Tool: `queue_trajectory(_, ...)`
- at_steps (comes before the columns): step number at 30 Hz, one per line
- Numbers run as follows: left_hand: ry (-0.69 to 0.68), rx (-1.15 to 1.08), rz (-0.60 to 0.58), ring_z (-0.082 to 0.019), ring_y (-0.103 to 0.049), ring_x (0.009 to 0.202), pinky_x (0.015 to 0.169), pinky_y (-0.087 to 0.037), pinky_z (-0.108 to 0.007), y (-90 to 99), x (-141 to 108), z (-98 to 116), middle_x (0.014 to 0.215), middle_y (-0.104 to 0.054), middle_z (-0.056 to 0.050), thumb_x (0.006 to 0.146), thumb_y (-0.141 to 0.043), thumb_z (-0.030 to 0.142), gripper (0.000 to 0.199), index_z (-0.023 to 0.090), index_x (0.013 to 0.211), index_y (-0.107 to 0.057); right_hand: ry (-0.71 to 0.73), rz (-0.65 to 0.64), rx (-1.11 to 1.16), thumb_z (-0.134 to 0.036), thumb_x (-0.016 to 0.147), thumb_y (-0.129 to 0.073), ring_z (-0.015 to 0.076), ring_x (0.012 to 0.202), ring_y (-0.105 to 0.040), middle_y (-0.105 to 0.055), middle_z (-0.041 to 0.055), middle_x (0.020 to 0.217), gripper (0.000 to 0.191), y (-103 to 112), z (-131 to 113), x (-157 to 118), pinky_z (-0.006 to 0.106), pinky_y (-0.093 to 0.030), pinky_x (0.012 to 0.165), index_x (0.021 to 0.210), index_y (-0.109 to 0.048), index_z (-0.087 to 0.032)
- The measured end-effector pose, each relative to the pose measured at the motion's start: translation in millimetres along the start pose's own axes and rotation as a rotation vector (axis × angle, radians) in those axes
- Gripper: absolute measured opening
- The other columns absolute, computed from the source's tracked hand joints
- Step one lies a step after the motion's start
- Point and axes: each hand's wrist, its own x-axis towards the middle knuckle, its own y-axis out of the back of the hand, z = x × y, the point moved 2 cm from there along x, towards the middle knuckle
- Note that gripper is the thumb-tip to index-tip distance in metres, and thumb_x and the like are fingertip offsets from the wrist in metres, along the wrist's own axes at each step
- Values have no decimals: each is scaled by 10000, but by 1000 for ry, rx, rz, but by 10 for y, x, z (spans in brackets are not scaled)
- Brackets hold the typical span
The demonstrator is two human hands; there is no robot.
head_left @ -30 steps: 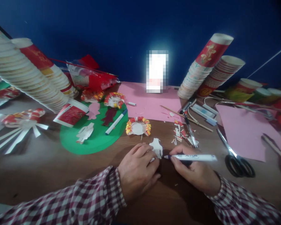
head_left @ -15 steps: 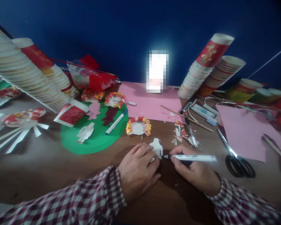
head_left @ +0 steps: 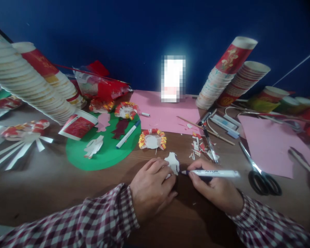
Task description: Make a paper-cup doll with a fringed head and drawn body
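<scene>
My left hand (head_left: 153, 184) lies on the brown table with its fingers curled together over a small white paper cutout (head_left: 172, 161), pinning its lower left side. Part of the cutout is hidden under those fingers. In my right hand (head_left: 214, 189) is a white acrylic marker (head_left: 213, 173), gripped between thumb and fingers. Its tip points left, close beside the cutout's right edge. Just beyond the cutout stands a ring of curled red and yellow paper (head_left: 153, 140) with a white centre.
Scissors (head_left: 260, 174) lie at the right, beside a pink sheet (head_left: 271, 148). Paper scraps (head_left: 197, 144) and a pen (head_left: 210, 146) are nearer. At left, a green disc (head_left: 100, 162) carries cutouts and a blue-capped marker (head_left: 127, 134). Tall paper-cup stacks (head_left: 33, 81) flank both sides.
The marker tip has shifted slightly to the right, off the cutout's edge. My left hand stays in place on the cutout.
</scene>
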Motion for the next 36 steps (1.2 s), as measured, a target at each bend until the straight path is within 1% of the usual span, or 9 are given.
queue_trajectory(6,-2,-5,-18,-274,-498,1076,967,-421,-469,12,3,-2,1009,-611,-71,866,-534,336,228,150,990,-579,-63,81,48,-283,861,-506,129,520,-527,-574,-14,607,119,42,16,-7,246,-431,483,802,-572,-203)
queue_trajectory(10,8,1,-14,-273,-496,1086,979,-415,-473,2,-3,-2,1008,-613,-68,866,-533,332,213,157,975,-583,-38,74,25,-266,852,-516,141,587,-561,-604,1,662,100,45,6,8,257,-449,535,807,-578,-201)
queue_trajectory(15,-21,10,46,-262,-509,1077,986,-415,-464,19,-3,19,1019,-621,-74,879,-514,324,197,153,929,-599,-43,97,67,-265,862,-518,131,586,-550,-594,-10,674,85,53,12,15,249,-448,548,833,-573,-206)
queue_trajectory(20,-24,14,147,-228,-530,1012,967,-419,-449,115,3,-38,955,-630,-48,886,-508,267,151,171,930,-616,-77,98,107,-287,875,-504,125,549,-524,-578,-12,663,110,56,50,4,239,-430,497,858,-576,-205)
queue_trajectory(23,9,17,109,-225,-538,931,894,-451,-447,129,22,-118,898,-620,-57,879,-494,236,146,166,891,-621,-63,90,73,-280,866,-514,146,623,-569,-620,12,726,102,60,45,7,250,-445,531,875,-581,-203)
queue_trajectory(26,14,-21,78,-230,-539,920,824,-476,-423,96,38,-164,902,-617,-70,873,-488,222,150,161,900,-622,-41,82,46,-268,859,-515,154,657,-582,-628,19,747,97,62,17,19,257,-457,558,886,-580,-201)
queue_trajectory(31,-17,-75,64,-220,-535,969,842,-477,-395,43,45,-151,936,-626,-69,875,-490,214,165,170,963,-622,-27,70,31,-279,859,-514,128,551,-517,-579,-10,660,98,52,0,30,253,-435,515,866,-575,-204)
queue_trajectory(34,-11,-76,54,-222,-535,975,840,-478,-396,46,42,-140,945,-623,-73,870,-495,221,162,170,957,-623,-32,60,23,-286,861,-518,133,577,-540,-597,-5,683,105,36,16,31,258,-447,539,873,-580,-202)
queue_trajectory(36,-9,-72,21,-227,-530,988,849,-474,-407,46,39,-139,964,-618,-75,880,-486,228,174,171,974,-619,-36,57,16,-287,862,-518,141,611,-563,-617,4,715,110,29,23,33,261,-455,556,882,-585,-203)
